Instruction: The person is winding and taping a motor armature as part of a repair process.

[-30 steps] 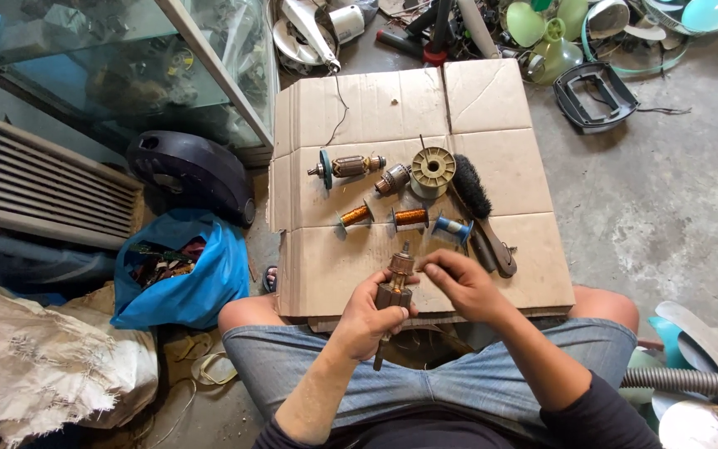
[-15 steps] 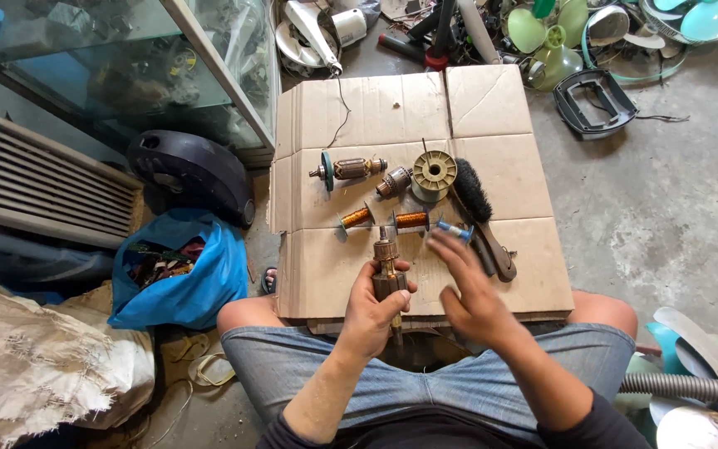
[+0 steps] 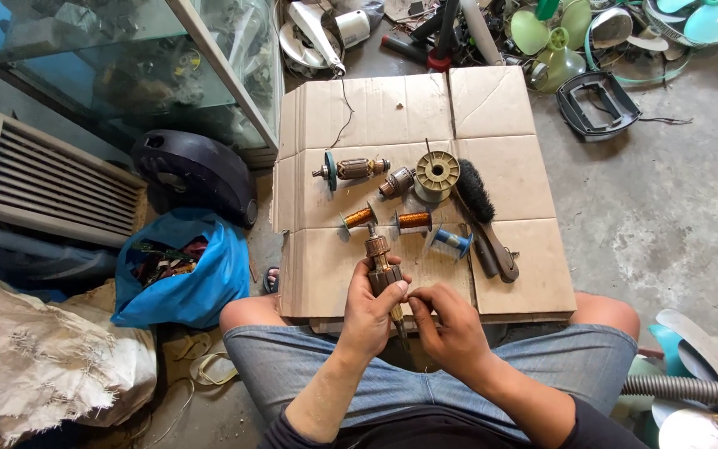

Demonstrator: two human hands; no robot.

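Copper-wound steel motor armature w/ shaft (image 3: 381, 270) | upright over cardboard sheet (image 3: 508, 108) edge | left hand (image 3: 369, 309) fingers clamped on core; right hand (image 3: 450, 327) fingers pinched tog. at lower shaft | likely heavy, rigid; windings fragile, grip core | nr: wire spools, black brush (image 3: 475, 189)

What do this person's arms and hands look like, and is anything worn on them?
Both the left hand and the right hand are bare: no gloves, rings or watch show. The forearms are uncovered too. Dark sleeves begin only near the elbows, at the bottom edge of the view.
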